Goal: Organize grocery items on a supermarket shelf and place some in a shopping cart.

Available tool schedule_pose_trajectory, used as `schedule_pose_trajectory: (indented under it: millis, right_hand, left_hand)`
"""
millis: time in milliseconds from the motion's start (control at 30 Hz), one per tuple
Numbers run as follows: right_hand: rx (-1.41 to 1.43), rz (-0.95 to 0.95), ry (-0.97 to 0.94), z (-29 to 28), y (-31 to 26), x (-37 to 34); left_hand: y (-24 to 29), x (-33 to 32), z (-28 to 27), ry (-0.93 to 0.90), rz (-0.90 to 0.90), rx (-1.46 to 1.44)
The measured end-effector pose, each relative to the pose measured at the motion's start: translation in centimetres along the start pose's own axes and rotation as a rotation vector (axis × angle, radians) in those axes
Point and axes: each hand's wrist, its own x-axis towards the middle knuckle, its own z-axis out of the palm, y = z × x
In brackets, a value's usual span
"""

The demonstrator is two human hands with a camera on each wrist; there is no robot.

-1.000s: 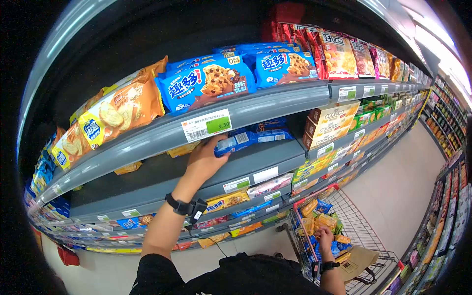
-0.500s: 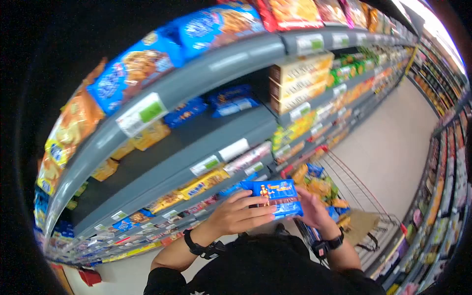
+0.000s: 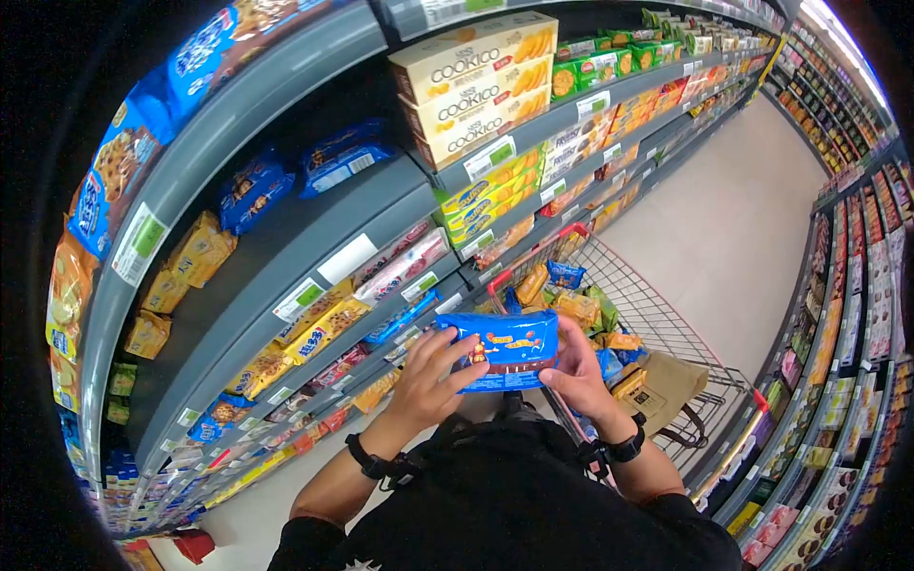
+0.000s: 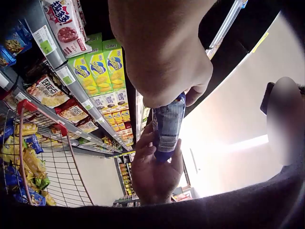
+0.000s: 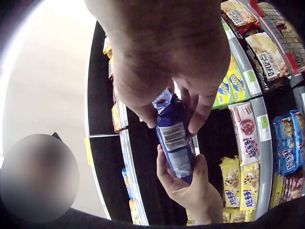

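Both hands hold a blue cookie packet [image 3: 505,347] in front of the chest, above the floor beside the cart. My left hand [image 3: 424,381] grips its left end, fingers spread over the printed face. At the other end, my right hand [image 3: 586,376] holds the packet between thumb and fingers. A barcode shows along the side of the packet [image 5: 174,136] in the right wrist view, where the left hand [image 5: 195,191] curls round the lower end. The left wrist view has the right hand [image 4: 155,176] cupping the packet's far end.
A wire shopping cart [image 3: 657,328] with snack packets and a brown bag [image 3: 671,395] stands just beyond the right hand. Shelves at the left carry more blue packets [image 3: 252,190], yellow packets [image 3: 324,328] and Cookico boxes [image 3: 476,86]. Another shelf row [image 3: 819,419] lines the right side.
My left hand has brought the blue packet from the shelf to the chest. My right hand has left the cart and now holds the packet too. The head view has turned right.
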Motion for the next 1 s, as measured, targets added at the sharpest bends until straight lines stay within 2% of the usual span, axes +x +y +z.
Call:
schedule_pose_trajectory:
  millis: [133, 200, 267, 333, 400, 467, 533, 600, 667, 733, 800, 833, 867, 933, 1000]
  right_hand:
    - [0.003, 0.071, 0.019, -2.1, -0.3, -0.2]
    - [-0.012, 0.102, -0.001, -3.5, -0.7, -0.5]
    - [-0.001, 0.356, -0.006, -5.2, -0.8, -1.0]
    - [-0.05, 0.426, -0.06, -7.6, 0.2, -1.5]
    - [-0.299, 0.433, -0.131, -9.2, 1.0, -1.8]
    - [-0.257, 0.418, -0.085, -9.8, 1.7, -2.2]
    - [-0.384, 0.24, -0.141, -9.8, 2.3, -2.2]
    - [-0.355, 0.25, -0.147, -9.5, 2.5, -2.0]
    - [-0.231, 0.505, -0.116, -10.0, 3.7, -2.2]
    - [-0.28, 0.578, -0.098, -10.7, 4.3, -1.9]
    - [-0.486, 0.612, 0.179, -13.8, 7.7, -2.1]
    - [-0.248, 0.593, 0.313, -14.5, 8.3, -2.1]
    - [-0.211, 0.626, 0.42, -17.4, 10.6, -2.4]
    - [-0.101, 0.612, 0.624, -19.1, 10.4, -2.1]
    - [-0.177, 0.571, 0.755, -23.5, 12.5, -2.7]
  left_hand:
    - [0.3, 0.9, 2.1, -0.01, -0.022, 0.003]
    - [0.9, 1.8, 2.1, -0.094, -0.066, -0.013]
    - [1.0, 2.4, 2.1, -0.147, -0.053, -0.029]
    - [1.2, 2.5, 2.7, -0.195, -0.129, -0.242]
    - [1.9, 2.8, 4.0, -0.157, -0.179, -0.308]
    - [2.6, 2.2, 5.1, -0.139, -0.564, -0.423]
    - [2.3, 1.3, 6.4, -0.152, -0.588, -0.417]
    - [2.3, 0.6, 7.7, -0.106, -1.067, -0.894]
    - [1.0, -0.8, 9.2, -0.155, -1.073, -0.955]
    - [0.1, -1.7, 10.3, -0.11, -1.082, -1.039]
    - [-1.7, -4.4, 11.2, -0.09, -1.027, -0.946]
    - [-2.7, -6.0, 11.3, -0.144, -1.055, -0.886]
    - [-3.9, -8.0, 11.5, -0.196, -1.082, -0.825]
    - [-5.7, -13.0, 12.1, -0.181, -1.119, -0.819]
    - [-6.1, -16.7, 11.8, -0.241, -1.228, -0.713]
